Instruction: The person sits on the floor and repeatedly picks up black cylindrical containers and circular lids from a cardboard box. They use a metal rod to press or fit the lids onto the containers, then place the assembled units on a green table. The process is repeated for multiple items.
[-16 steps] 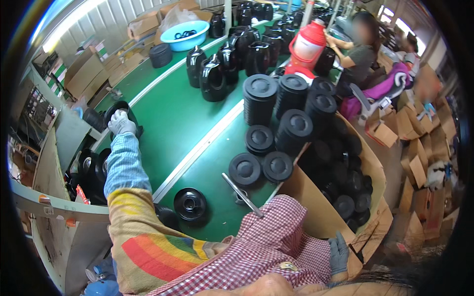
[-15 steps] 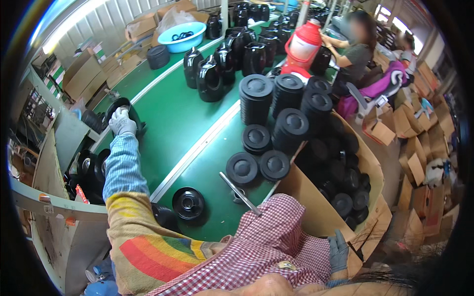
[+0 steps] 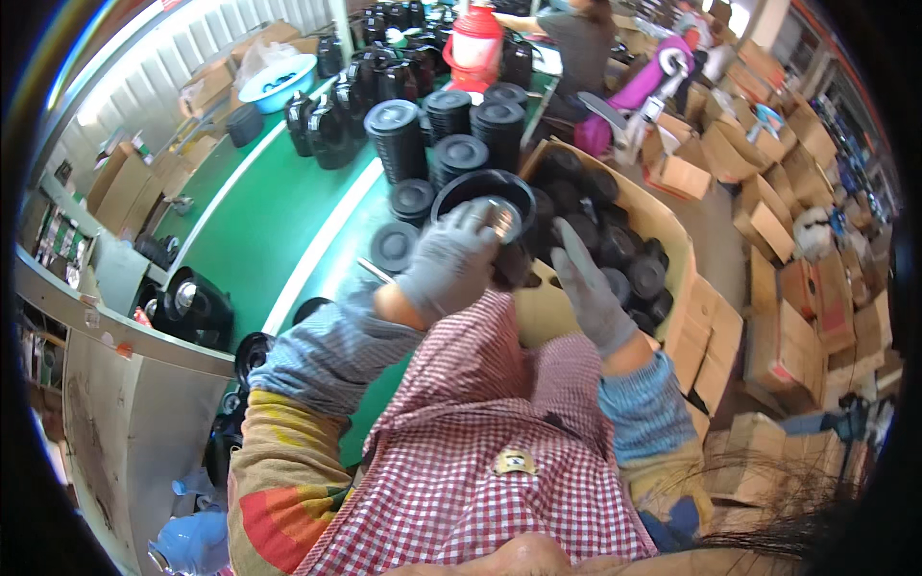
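Note:
My left hand [image 3: 449, 259], in a grey glove, grips a black jug body [image 3: 527, 204] with a wide round rim and shiny metal in its middle. It is held above my lap, between the green conveyor and the cardboard box. My right hand [image 3: 594, 293], also gloved, is beside the jug body with fingers stretched out and holds nothing. The jug body's lower part is partly hidden and blurred. Close behind it stand several stacks of black round ridged lids [image 3: 394, 139]. The open cardboard box [image 3: 677, 245] to the right holds many loose black lids [image 3: 645, 276].
Glossy black jugs [image 3: 331, 134] stand farther up the green conveyor [image 3: 240, 206], near a red and clear jug [image 3: 475, 43]. A light-blue basin [image 3: 279, 82] is at the far left. Another black jug body [image 3: 197, 309] lies left. A co-worker [image 3: 581, 48] sits beyond; cartons [image 3: 802, 298] crowd the right.
My left hand has come from the far left of the conveyor to my front with the jug body. My right hand has risen from my side to beside it. The view has shifted.

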`<state>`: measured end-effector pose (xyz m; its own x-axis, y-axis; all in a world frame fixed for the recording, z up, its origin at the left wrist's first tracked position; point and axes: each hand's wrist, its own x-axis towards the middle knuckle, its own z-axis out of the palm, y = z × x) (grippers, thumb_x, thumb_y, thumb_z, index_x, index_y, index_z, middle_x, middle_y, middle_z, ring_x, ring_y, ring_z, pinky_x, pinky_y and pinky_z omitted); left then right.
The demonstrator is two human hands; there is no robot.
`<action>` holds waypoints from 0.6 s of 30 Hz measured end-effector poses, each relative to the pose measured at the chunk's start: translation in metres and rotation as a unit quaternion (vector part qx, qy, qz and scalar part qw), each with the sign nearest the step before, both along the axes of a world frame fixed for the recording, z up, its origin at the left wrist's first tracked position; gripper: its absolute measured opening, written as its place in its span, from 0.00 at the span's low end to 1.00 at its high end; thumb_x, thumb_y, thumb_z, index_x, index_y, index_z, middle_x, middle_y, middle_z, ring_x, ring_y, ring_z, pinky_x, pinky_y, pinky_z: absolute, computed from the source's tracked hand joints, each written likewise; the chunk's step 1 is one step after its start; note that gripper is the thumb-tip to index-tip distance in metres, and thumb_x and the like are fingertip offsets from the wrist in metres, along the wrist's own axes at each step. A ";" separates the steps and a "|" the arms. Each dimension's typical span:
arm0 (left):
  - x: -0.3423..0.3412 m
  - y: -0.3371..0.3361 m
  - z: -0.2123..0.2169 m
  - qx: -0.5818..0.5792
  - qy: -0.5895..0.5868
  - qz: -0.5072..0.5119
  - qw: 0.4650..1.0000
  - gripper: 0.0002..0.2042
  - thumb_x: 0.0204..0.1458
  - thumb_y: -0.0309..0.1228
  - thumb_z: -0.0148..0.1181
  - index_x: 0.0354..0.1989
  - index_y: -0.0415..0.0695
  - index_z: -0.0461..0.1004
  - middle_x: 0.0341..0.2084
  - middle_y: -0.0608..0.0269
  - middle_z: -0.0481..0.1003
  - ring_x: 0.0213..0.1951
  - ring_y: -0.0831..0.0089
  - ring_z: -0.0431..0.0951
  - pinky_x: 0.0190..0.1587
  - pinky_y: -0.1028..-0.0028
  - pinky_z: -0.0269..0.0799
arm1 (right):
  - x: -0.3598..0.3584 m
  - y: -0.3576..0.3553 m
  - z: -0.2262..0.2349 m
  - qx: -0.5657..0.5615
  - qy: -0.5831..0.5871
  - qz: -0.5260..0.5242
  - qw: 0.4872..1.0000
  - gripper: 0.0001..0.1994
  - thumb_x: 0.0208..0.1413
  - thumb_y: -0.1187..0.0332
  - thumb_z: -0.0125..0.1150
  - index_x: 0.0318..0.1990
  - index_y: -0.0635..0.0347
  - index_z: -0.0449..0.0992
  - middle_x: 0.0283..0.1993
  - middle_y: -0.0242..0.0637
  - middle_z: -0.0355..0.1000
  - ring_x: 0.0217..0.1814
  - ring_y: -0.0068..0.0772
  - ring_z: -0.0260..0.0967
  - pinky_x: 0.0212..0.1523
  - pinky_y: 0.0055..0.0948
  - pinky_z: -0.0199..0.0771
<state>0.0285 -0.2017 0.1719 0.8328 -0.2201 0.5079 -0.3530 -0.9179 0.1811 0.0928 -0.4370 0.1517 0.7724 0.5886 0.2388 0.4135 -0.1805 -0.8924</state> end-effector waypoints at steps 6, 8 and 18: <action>-0.022 -0.141 -0.030 0.088 0.208 -0.019 0.974 0.22 0.49 0.38 0.64 0.50 0.37 0.76 0.51 0.48 0.74 0.54 0.53 0.76 0.50 0.58 0.76 | -0.007 -0.071 -0.054 -0.047 0.031 -0.049 0.997 0.22 0.66 0.65 0.54 0.62 0.72 0.70 0.61 0.52 0.73 0.62 0.37 0.71 0.62 0.26 0.69; -0.034 -0.158 -0.048 0.078 0.182 -0.086 0.976 0.19 0.49 0.43 0.65 0.43 0.40 0.79 0.43 0.52 0.76 0.48 0.56 0.79 0.45 0.58 0.77 | 0.004 -0.103 -0.111 -0.124 -0.068 -0.023 0.990 0.17 0.60 0.72 0.51 0.53 0.69 0.79 0.54 0.49 0.79 0.56 0.41 0.76 0.61 0.31 0.72; -0.048 -0.128 -0.101 -0.062 0.240 -0.378 0.892 0.16 0.48 0.39 0.70 0.40 0.42 0.80 0.44 0.52 0.78 0.43 0.54 0.81 0.45 0.59 0.78 | -0.012 -0.135 -0.199 -0.050 0.073 0.095 0.992 0.19 0.64 0.68 0.50 0.59 0.66 0.76 0.59 0.46 0.76 0.62 0.43 0.74 0.66 0.34 0.69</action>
